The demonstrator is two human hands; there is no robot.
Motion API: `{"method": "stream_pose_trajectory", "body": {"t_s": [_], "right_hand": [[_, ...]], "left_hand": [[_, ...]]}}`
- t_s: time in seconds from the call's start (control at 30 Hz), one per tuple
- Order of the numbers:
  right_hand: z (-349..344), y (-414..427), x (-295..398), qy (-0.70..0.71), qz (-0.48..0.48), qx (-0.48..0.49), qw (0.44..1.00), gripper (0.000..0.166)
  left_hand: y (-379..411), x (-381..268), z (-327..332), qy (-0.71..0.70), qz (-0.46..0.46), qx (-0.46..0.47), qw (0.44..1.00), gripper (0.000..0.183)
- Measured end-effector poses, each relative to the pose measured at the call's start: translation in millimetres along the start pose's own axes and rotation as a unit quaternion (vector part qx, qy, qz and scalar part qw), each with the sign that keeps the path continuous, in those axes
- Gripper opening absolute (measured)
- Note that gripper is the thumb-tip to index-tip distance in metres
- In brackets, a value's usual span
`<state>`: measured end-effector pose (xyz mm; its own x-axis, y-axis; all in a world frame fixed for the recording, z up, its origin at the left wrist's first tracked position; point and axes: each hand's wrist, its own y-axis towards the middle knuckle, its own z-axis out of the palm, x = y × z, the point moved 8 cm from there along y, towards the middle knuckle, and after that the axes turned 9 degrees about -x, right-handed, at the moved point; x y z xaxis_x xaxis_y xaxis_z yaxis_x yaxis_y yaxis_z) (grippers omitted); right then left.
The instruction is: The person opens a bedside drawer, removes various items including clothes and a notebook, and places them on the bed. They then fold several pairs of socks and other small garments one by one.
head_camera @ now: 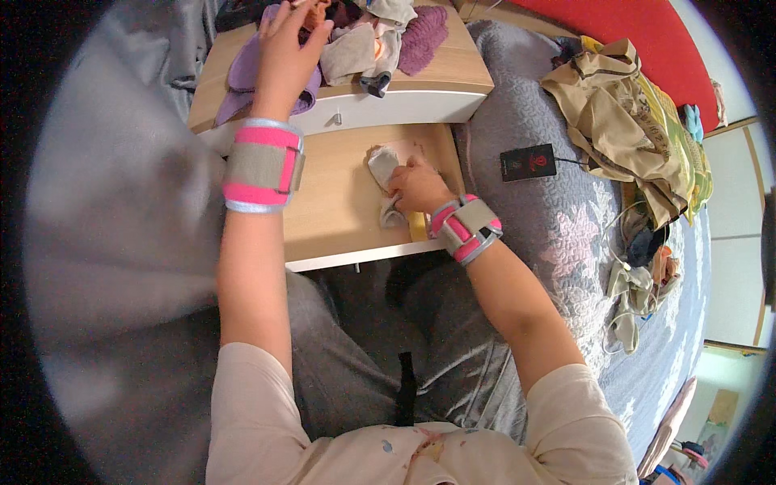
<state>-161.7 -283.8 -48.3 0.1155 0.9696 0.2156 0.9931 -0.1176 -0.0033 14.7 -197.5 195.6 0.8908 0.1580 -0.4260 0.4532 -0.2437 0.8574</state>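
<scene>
My left hand [290, 51] reaches over a pile of clothes on the wooden top of a small cabinet [461, 70]. Its thumb and fingers are spread, and the fingertips are close to an orange-brown cloth [316, 15] at the picture's top edge. Beneath that wrist lies a purple cloth [245, 73]. Inside the pulled-out drawer [327, 200], my right hand [419, 187] has its fingers closed on a light grey sock [383, 165]. Part of the sock is hidden behind the fingers. A yellow item [418, 225] shows below this hand.
White and grey socks [351, 54] and a plum knitted cloth [424, 39] lie on the cabinet. At right, a quilted bed [527, 121] holds a black tag [528, 162], tan clothing [612, 115] and a heap of socks with a white cable [636, 285]. Grey fabric [121, 242] covers the left side.
</scene>
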Motion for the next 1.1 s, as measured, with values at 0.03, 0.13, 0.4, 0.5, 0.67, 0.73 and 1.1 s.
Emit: {"method": "stream_pose_trajectory", "body": {"t_s": [0.03,0.13,0.4,0.5,0.67,0.73,1.1], "right_hand": [[-14.6,-1.5,-0.6,0.045,0.003,-0.013,0.999,0.030],[-67.7,-6.7,-16.0,0.210,0.069,0.035,0.975,0.026],[-272.8,-48.4,-45.6,0.452,0.078,-0.476,0.750,0.022],[-274.6,-40.7,-49.9,0.367,0.065,-0.575,0.728,0.028],[-206.1,19.1,-51.0,0.200,-0.031,-0.459,0.865,0.053],[-192.9,29.1,-45.8,0.273,-0.038,-0.433,0.858,0.054],[-137.8,-16.7,-105.4,0.080,0.250,-0.197,0.945,0.023]], "left_hand": [[-5.0,0.6,-4.7,0.039,0.035,-0.039,0.998,0.035],[-22.8,-7.8,-15.0,0.048,0.082,-0.099,0.991,0.029],[-91.0,-10.3,-38.0,-0.021,-0.151,0.093,0.984,0.013],[-148.4,-9.7,-10.0,-0.014,-0.222,0.220,0.950,0.018],[-293.0,6.3,65.3,-0.056,-0.402,0.380,0.831,0.021],[-333.6,25.5,75.1,-0.065,-0.516,0.353,0.778,0.022],[-357.7,1.1,122.7,-0.242,-0.739,0.164,0.607,0.023]]}}
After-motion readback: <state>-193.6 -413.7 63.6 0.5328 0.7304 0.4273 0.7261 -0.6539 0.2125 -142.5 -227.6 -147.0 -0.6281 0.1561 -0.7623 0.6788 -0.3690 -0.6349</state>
